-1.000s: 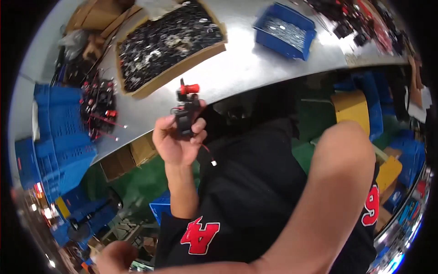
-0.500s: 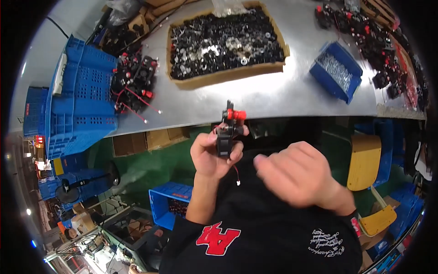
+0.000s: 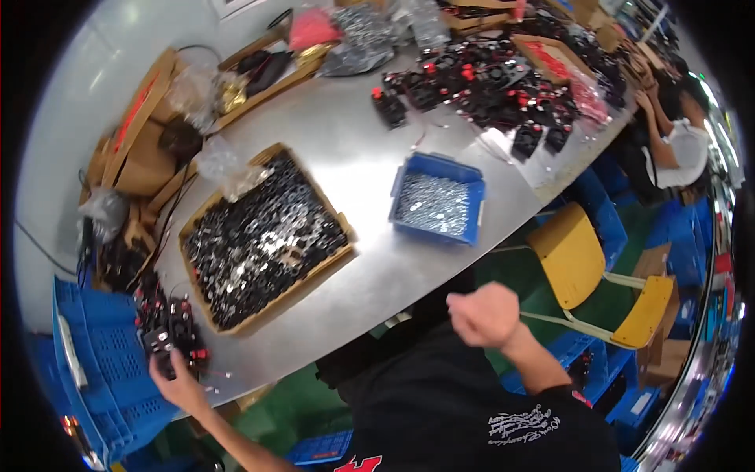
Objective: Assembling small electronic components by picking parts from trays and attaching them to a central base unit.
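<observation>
At the left end of the table my left hand [image 3: 179, 385] has its fingers on a small black fan unit [image 3: 161, 343], at the near side of a pile of similar black and red wired units [image 3: 182, 316]. How firmly the fingertips hold it is partly hidden. My right hand [image 3: 486, 316] is raised in front of the table's near edge, curled into a fist and slightly blurred. Whatever the fist may hold is hidden. A shallow cardboard box [image 3: 206, 318] of small black and metal parts lies to the right of the pile. Beyond my right hand stands a blue bin [image 3: 474, 224] of small silver screws.
A blue crate [image 3: 98, 346] adjoins the left pile. Many more black and red units [image 3: 503, 90] cover the far right of the metal table [image 3: 370, 271]. Open cartons and plastic bags line the wall. A yellow chair [image 3: 568, 256] stands at right; another person [image 3: 680, 153] sits beyond.
The view has swung right. My left hand has carried the black fan unit from in front of me to the pile on the left. My right hand stays raised and curled.
</observation>
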A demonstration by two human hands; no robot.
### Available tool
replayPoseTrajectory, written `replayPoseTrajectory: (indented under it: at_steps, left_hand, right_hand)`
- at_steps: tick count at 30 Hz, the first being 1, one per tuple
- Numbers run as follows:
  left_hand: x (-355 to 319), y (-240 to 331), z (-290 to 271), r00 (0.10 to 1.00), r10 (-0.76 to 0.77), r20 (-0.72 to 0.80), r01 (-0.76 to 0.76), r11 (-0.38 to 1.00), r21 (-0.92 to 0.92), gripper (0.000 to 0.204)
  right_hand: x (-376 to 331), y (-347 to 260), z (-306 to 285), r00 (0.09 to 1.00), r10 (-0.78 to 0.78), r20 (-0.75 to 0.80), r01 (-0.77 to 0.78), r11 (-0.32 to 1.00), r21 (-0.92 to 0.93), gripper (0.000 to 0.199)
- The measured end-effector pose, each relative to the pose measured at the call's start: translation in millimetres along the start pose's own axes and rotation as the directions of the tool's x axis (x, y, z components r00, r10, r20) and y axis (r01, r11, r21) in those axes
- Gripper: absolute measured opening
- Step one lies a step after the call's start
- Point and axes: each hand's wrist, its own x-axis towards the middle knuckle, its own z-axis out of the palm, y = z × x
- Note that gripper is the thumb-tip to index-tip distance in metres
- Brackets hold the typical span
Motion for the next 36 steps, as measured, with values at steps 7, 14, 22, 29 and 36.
replayPoseTrajectory:
  at_steps: [7, 14, 22, 29, 36]
  left_hand:
    - [40, 8, 22, 0.993, 0.117, -0.005, -0.106, 0.915, 0.389, 0.048]
    - [24, -6, 38, 0.922, 0.388, -0.002, -0.324, 0.771, 0.548, 0.051]
    - [3, -19, 19, 0.910, 0.414, 0.016, -0.381, 0.821, 0.425, 0.024]
    - [9, 22, 35, 0.861, 0.494, 0.119, -0.495, 0.761, 0.420, 0.062]
    - [31, 15, 45, 0.785, 0.548, 0.287, -0.613, 0.621, 0.489, 0.053]
  right_hand:
    - [83, 174, -17, 0.755, 0.611, -0.240, -0.625, 0.780, 0.019, 0.028]
    - [137, 249, 2, 0.802, 0.499, -0.327, -0.595, 0.624, -0.507, 0.076]
    - [141, 258, 5, 0.859, 0.439, -0.263, -0.512, 0.742, -0.433, 0.045]
    - [91, 306, -49, 0.851, 0.458, -0.257, -0.499, 0.859, -0.118, 0.043]
    - [27, 237, -70, 0.853, 0.330, -0.405, -0.378, 0.925, -0.045, 0.033]
